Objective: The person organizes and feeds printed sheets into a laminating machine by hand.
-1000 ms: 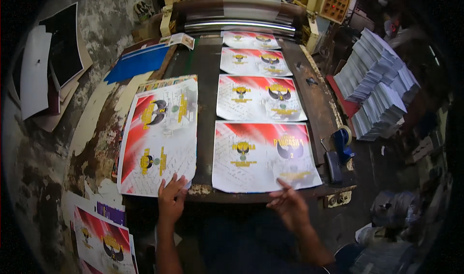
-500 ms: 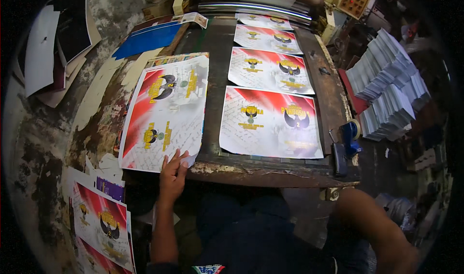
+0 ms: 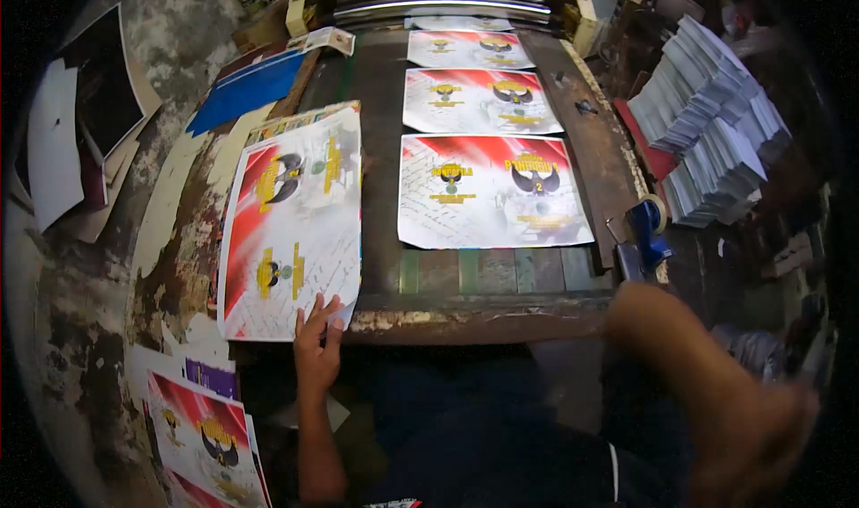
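Observation:
My left hand (image 3: 319, 336) rests at the near right corner of a stack of printed sheets (image 3: 300, 208), with its fingers spread on the edge of the top sheet. The sheets are red and white, with yellow lettering and dark winged emblems. My right arm is bent at the lower right, and my right hand (image 3: 761, 441) is smeared by motion, so its fingers cannot be made out. Ahead of me, a row of matching printed sheets (image 3: 492, 226) lies on the dark machine bed (image 3: 376, 186), leading toward the rollers (image 3: 447, 9).
A blue tape dispenser (image 3: 651, 235) stands at the bed's right edge. Beyond it are tall stacks of white paper (image 3: 707, 105). Blue sheets (image 3: 246, 92) lie at the far left. More printed sheets (image 3: 201, 427) sit at the lower left. Large boards (image 3: 54, 141) lean against the wall.
The row of sheets has moved away from me toward the rollers, baring more of the near bed. My right forearm has swung outward to the right. My left hand stays at the stack's corner.

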A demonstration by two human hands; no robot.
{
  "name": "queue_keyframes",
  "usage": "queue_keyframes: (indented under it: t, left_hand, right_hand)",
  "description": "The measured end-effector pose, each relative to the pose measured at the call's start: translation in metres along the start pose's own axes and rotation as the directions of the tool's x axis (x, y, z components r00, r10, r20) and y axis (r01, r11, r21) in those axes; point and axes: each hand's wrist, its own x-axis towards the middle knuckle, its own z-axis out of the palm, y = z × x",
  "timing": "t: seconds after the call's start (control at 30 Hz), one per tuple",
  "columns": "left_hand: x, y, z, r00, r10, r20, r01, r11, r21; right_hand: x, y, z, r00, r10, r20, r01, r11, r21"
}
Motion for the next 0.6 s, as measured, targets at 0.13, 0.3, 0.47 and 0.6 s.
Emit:
queue_keyframes:
  t: [0.13, 0.3, 0.47, 0.6]
  left_hand:
    - [-0.007, -0.026, 0.004, 0.999, -0.031, -0.025, 0.032, 0.998, 0.060]
    - [0.003, -0.025, 0.010, 1.000, -0.008, 0.021, 0.006, 0.996, 0.090]
    - [0.013, -0.022, 0.026, 0.997, -0.066, 0.030, 0.065, 0.997, 0.039]
    - [0.012, -0.041, 0.023, 0.773, -0.577, -0.265, 0.187, 0.606, -0.773]
  right_hand:
    - [-0.131, 0.132, 0.109, 0.734, 0.673, 0.098, -0.608, 0.714, -0.349]
    - [-0.334, 0.191, 0.165, 0.307, 0.892, 0.330, -0.600, 0.451, -0.661]
    - [-0.453, 0.222, 0.079, -0.084, 0.995, 0.053, -0.433, 0.011, -0.901]
    - [-0.438, 0.234, 0.029, 0.036, 0.940, -0.339, -0.378, -0.301, -0.875]
